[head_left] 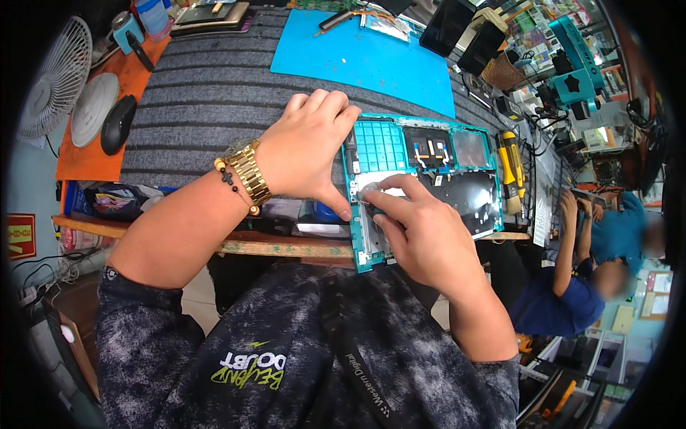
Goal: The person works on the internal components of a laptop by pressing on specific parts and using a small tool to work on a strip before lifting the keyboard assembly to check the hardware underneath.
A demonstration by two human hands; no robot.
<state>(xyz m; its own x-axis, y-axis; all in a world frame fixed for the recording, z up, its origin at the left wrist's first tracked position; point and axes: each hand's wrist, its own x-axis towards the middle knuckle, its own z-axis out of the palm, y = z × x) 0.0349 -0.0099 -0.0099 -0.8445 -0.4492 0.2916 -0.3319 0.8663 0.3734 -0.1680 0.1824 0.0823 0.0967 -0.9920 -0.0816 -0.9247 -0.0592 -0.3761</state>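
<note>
A teal laptop casing (381, 151) lies with its inner side up, over the front edge of the workbench and toward my body. My left hand (306, 150) grips its left edge, thumb at the near side and fingers bent over the far left corner. My right hand (427, 227) is above the casing's near left part. Its fingertips are pinched together against the silvery inner surface. A small dark greyish bit shows at those fingertips, but its kind is hidden. Black panels and a small board with ribbon cables sit in the casing's right part.
A blue mat (357, 64) covers the back of the bench, with a soldering iron (336, 21) on it. A yellow utility knife (510, 161) and a brush (514, 204) lie right of the casing. At left are a black mouse (118, 125) and a fan (61, 79). Two people sit at far right.
</note>
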